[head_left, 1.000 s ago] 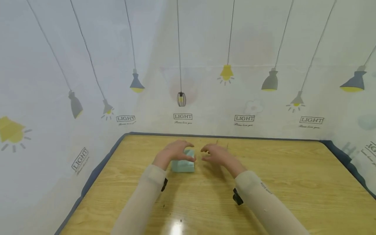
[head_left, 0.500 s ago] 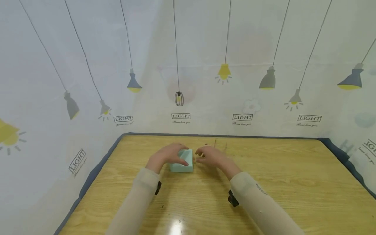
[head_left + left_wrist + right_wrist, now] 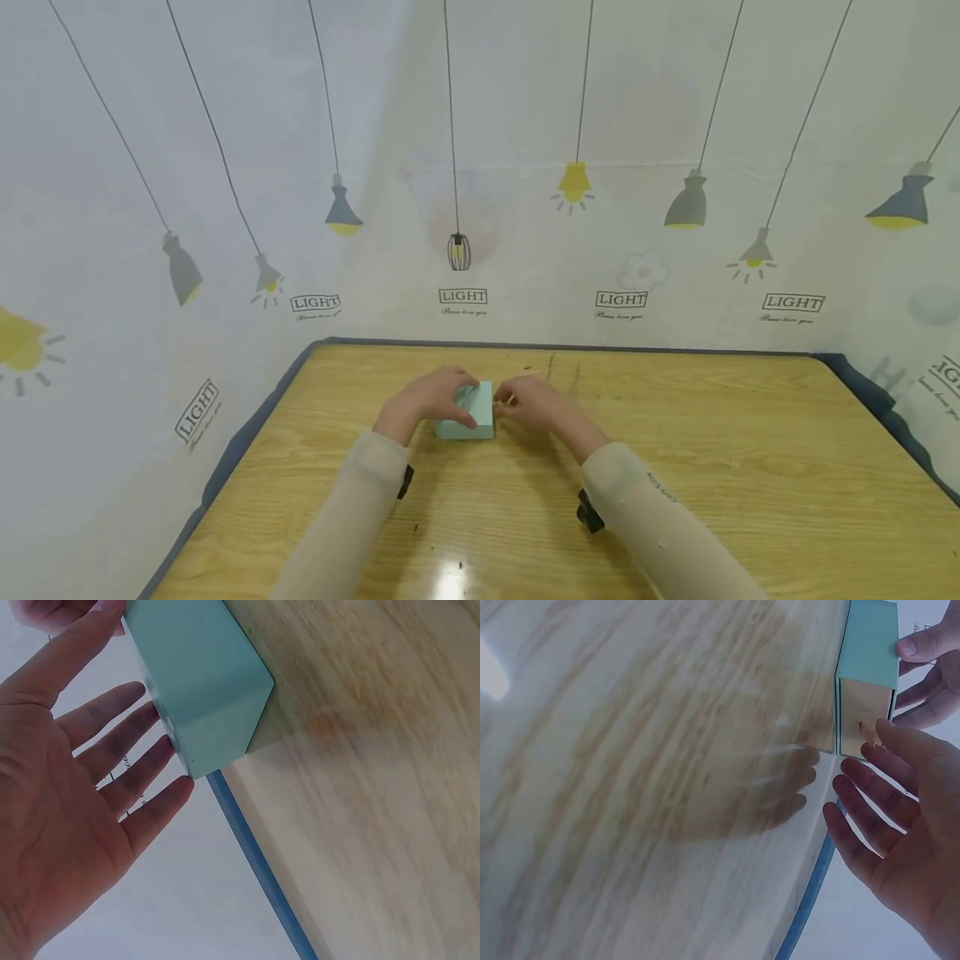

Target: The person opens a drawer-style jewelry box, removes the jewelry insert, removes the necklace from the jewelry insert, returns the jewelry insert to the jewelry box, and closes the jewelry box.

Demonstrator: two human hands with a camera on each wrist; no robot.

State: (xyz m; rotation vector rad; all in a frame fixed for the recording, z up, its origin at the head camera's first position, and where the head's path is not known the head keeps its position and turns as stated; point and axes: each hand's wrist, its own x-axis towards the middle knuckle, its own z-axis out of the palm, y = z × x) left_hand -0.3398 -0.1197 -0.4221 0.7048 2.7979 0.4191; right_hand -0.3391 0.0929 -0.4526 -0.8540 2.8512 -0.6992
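A mint-green box (image 3: pixel 480 406) with a tan drawer front (image 3: pixel 853 712) at its right end lies on the table. My left hand (image 3: pixel 431 396) is spread over its top, the thumb near the front edge and the other fingertips touching the top farther back. In the left wrist view those fingers (image 3: pixel 139 769) look nearly straight against the green box's edge. My right hand (image 3: pixel 531 404) is at the box's right end. In the right wrist view its thumb and forefinger pinch a small pull tab (image 3: pixel 867 733) on the drawer front; the remaining fingers extend loosely.
The wood-grain table (image 3: pixel 675 433) reaches a dark blue edge strip (image 3: pixel 585 348) at the back. White sheeting (image 3: pixel 525 250) printed with hanging lamps rises behind and at the sides. Black wrist devices (image 3: pixel 590 511) sit under both sleeves.
My left hand has come down onto the box's top. The right hand has moved left to the box's end, and its thumb and forefinger have closed together there.
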